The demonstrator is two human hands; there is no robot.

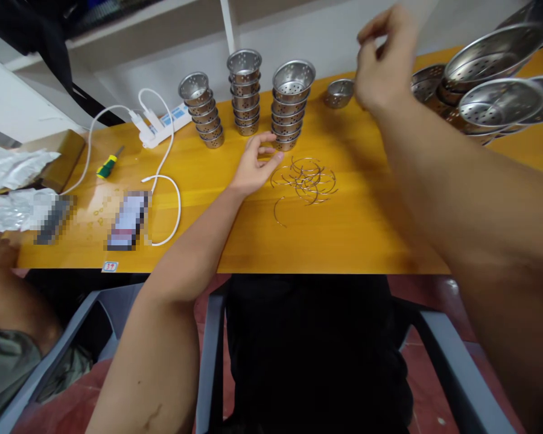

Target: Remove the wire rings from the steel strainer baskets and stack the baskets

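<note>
Three stacks of perforated metal cups stand at the back of the wooden table [366, 241]: a left stack [202, 111], a middle stack [245, 90] and a right stack [288, 108]. My left hand [256, 164] is beside the base of the right stack, fingers apart, holding nothing. A loose pile of thin curved wires [310, 181] lies just right of it. My right hand [384, 57] is raised near the wall, its fingers curled and slightly blurred; nothing can be made out in them. Below and left of it sits a single small cup [339, 93].
Large perforated metal bowls [493, 84] crowd the back right. On the left are a power strip [167, 126] with white cables, a screwdriver [108, 166], a phone [129, 220] and plastic bags [15, 169]. Another person's arm [13, 295] rests at the far left.
</note>
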